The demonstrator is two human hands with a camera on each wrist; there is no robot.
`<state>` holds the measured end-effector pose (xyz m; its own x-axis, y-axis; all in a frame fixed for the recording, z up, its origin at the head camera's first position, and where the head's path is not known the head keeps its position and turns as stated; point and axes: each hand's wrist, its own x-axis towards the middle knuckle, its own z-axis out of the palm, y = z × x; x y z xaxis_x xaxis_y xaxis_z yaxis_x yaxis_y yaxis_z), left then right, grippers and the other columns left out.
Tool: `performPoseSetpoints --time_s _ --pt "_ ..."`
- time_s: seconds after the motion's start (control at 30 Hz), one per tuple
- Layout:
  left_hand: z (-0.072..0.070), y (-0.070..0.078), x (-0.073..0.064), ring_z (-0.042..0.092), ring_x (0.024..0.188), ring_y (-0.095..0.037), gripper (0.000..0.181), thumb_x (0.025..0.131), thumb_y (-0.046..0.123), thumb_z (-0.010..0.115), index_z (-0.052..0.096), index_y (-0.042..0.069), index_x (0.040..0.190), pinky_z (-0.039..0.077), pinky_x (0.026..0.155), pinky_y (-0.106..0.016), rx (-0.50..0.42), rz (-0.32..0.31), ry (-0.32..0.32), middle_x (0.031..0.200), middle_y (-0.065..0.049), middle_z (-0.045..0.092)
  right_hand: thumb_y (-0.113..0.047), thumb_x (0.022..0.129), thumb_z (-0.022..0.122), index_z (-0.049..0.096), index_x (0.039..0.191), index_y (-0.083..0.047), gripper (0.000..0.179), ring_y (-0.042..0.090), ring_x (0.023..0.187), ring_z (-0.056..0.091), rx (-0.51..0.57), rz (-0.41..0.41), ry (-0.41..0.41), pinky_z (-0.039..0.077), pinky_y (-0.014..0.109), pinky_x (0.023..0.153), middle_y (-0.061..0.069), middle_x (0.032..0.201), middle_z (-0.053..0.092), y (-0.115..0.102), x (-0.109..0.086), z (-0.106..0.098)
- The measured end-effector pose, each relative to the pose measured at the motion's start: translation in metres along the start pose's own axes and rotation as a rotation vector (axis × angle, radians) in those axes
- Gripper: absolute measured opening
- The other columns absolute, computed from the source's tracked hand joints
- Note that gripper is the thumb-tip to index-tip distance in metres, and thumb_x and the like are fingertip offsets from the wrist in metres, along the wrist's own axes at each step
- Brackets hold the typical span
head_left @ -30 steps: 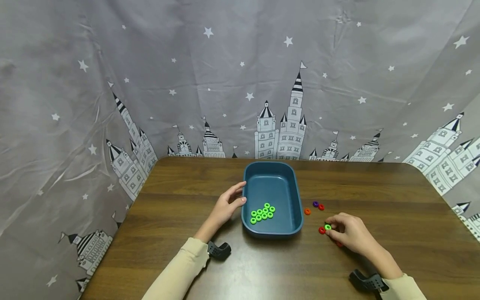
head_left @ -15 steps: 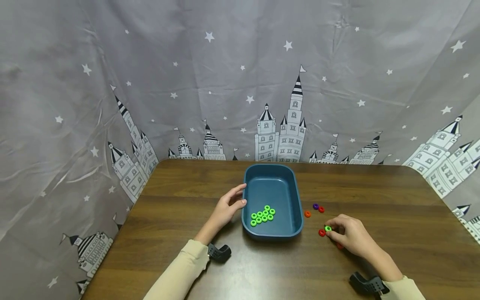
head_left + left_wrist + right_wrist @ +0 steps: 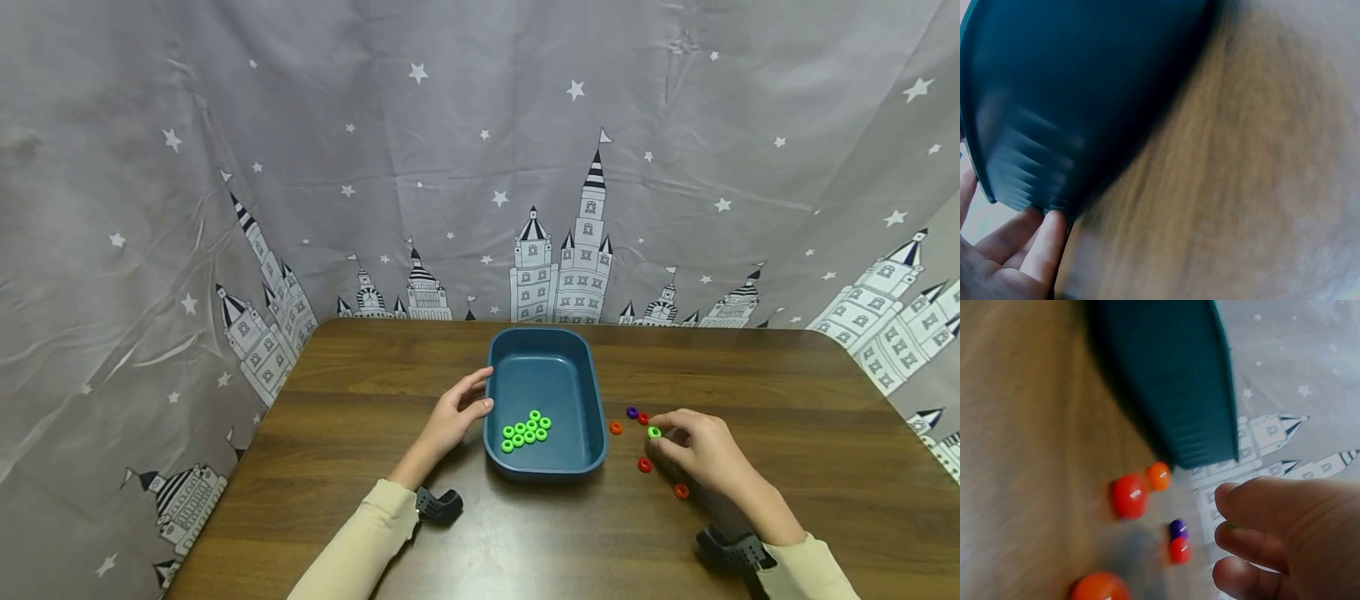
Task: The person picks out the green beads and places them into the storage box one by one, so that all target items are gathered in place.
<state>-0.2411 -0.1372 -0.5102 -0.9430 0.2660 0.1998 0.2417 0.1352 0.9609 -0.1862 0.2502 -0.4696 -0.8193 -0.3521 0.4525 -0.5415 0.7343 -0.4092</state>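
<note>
Between its thumb and fingers my right hand (image 3: 701, 450) pinches a bright green ring (image 3: 655, 437), held over the table right of the blue bin (image 3: 492, 354). In the right wrist view the fingers (image 3: 1250, 500) hide nearly all of that ring. My left hand (image 3: 448, 418) rests with extended fingers against the bin's left side; the left wrist view shows fingertips (image 3: 1052, 228) on its outer wall. Several green rings (image 3: 530, 426) lie grouped in the bin's near left part.
Beside the bin are an orange ring (image 3: 616, 427), a purple ring (image 3: 632, 412) and a red ring (image 3: 643, 418). Nearer lie another red ring (image 3: 645, 466) and an orange-red ring (image 3: 681, 492). A grey castle-print curtain (image 3: 480, 167) hangs behind the wooden table (image 3: 375, 358).
My right hand has lifted the green ring from beside the nearer red ring and moved it slightly away from me, uncovering the orange-red ring. The left hand stays at the bin.
</note>
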Motion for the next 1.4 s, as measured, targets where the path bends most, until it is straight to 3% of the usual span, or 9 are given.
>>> performPoseSetpoints --time_s 0.27,0.47,0.63,0.9,1.17,1.4 --pt "0.001 0.0 -0.001 0.057 0.132 -0.042 0.054 0.098 0.008 0.063 0.049 0.005 0.15 0.055 0.1 -0.038 0.001 -0.018 0.011 0.144 -0.027 0.057 0.003 0.076 0.081 0.078 0.093 -0.005 0.019 -0.008 0.067 0.053 0.034 -0.08 0.078 0.048 0.019 0.057 -0.006 0.077 0.069 -0.013 0.026 0.004" --pt "0.001 0.0 0.0 0.057 0.132 -0.043 0.053 0.098 0.007 0.063 0.049 0.004 0.15 0.055 0.101 -0.042 0.001 -0.019 0.016 0.144 -0.027 0.057 0.002 0.077 0.081 0.078 0.096 -0.003 0.02 -0.002 0.066 0.056 0.08 -0.089 0.068 0.051 0.024 0.056 -0.004 0.078 0.069 -0.032 0.048 0.011" --pt "0.001 -0.002 0.001 0.058 0.131 -0.042 0.054 0.098 0.007 0.063 0.049 0.004 0.15 0.055 0.101 -0.04 -0.002 -0.027 0.018 0.144 -0.027 0.057 0.0 0.08 0.08 0.078 0.099 -0.003 0.019 0.001 0.064 0.057 0.113 -0.064 0.03 0.05 0.023 0.056 -0.002 0.079 0.07 -0.049 0.065 0.02" --pt "0.001 0.0 0.0 0.057 0.132 -0.041 0.053 0.098 0.007 0.063 0.05 0.006 0.15 0.054 0.103 -0.048 0.001 -0.034 0.019 0.145 -0.026 0.057 -0.005 0.085 0.078 0.078 0.105 0.0 0.02 0.009 0.07 0.058 0.123 -0.047 -0.054 0.05 0.022 0.061 0.008 0.091 0.075 -0.071 0.089 0.04" --pt "0.002 0.001 0.0 0.057 0.133 -0.041 0.053 0.099 0.008 0.062 0.049 0.007 0.15 0.054 0.104 -0.05 0.004 -0.04 0.008 0.146 -0.026 0.056 -0.004 0.088 0.074 0.077 0.107 0.003 0.02 0.015 0.073 0.065 0.15 -0.037 -0.139 0.055 0.026 0.065 0.012 0.098 0.077 -0.078 0.1 0.056" --pt "0.0 0.001 0.001 0.056 0.134 -0.043 0.054 0.098 0.007 0.062 0.048 0.004 0.15 0.053 0.105 -0.043 -0.004 -0.023 0.003 0.146 -0.028 0.055 -0.007 0.089 0.073 0.077 0.106 0.002 0.02 0.015 0.076 0.067 0.105 -0.04 -0.213 0.058 0.028 0.068 0.012 0.098 0.077 -0.079 0.103 0.068"
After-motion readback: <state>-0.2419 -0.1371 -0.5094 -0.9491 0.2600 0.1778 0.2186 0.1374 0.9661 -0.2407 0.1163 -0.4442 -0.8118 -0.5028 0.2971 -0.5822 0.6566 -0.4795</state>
